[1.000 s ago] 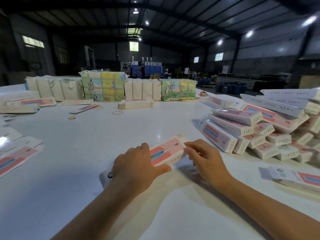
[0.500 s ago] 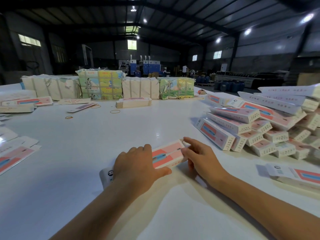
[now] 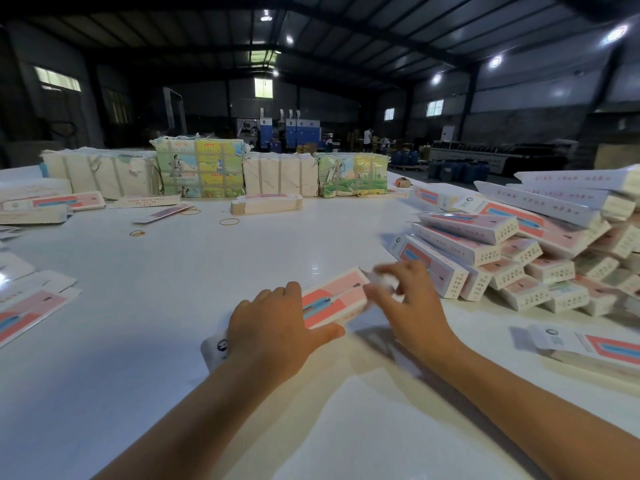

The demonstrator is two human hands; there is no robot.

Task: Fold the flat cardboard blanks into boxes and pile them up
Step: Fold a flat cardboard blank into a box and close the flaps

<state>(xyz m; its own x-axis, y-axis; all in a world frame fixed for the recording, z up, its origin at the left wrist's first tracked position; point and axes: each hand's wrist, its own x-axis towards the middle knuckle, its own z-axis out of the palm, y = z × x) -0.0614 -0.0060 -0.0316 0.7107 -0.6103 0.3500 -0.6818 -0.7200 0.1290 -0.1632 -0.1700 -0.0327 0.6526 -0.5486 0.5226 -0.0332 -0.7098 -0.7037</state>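
Observation:
A pink, red and blue printed box (image 3: 330, 299) lies on the white table (image 3: 173, 323) in front of me. My left hand (image 3: 277, 330) grips it across the middle, thumb along the near side. My right hand (image 3: 408, 303) is at the box's far right end, fingers curled on a blurred white end flap (image 3: 379, 280). A heap of folded boxes (image 3: 519, 251) rises to the right. Flat blanks (image 3: 27, 313) lie at the left edge.
Wrapped bundles (image 3: 201, 171) line the table's far side, with a short stack of blanks (image 3: 265, 204) before them. Rubber bands (image 3: 229, 222) lie mid-table. Another flat blank (image 3: 595, 348) sits at the right. A dim warehouse stretches beyond.
My right hand has lifted from the box's end and pulled the white end flap up; the motion blurs it. My left hand has stayed on the box.

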